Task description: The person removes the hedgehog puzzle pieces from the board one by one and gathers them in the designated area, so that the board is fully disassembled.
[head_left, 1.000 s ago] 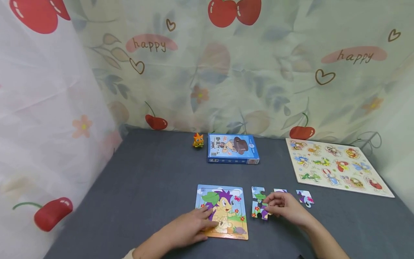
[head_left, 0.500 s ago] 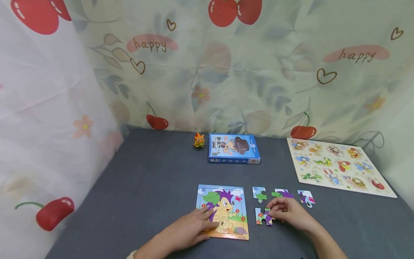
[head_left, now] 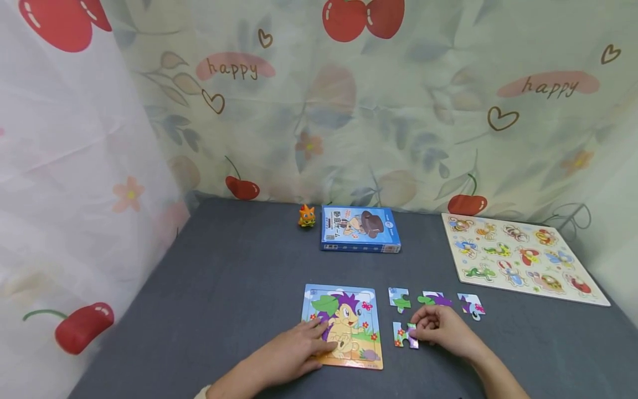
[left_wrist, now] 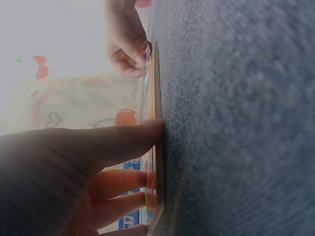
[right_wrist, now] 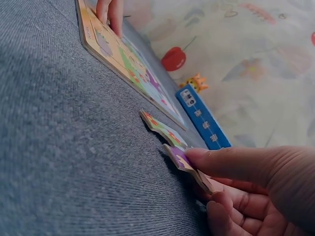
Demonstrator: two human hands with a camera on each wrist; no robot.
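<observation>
In the head view my left hand rests on the left side of a square hedgehog puzzle board, fingers stretched over the picture. The left wrist view puts its thumb against the board's near edge. My right hand, right of the board, pinches one jigsaw piece with red flowers and a purple part. In the right wrist view the thumb lies on its purple end; the flowered end reaches low over the table. Behind it are a leaf piece, a purple-and-green piece and an eye-and-butterfly piece.
A blue game box lies at the back, with a small orange toy figure on its left. Far right lies an insect peg puzzle board. Dark cloth covers the table, with printed curtains behind.
My right hand has drawn the flowered jigsaw piece a little right and nearer, away from the leaf piece it was against, turning it slightly. The purple-and-green piece shows more. My left hand keeps its place.
</observation>
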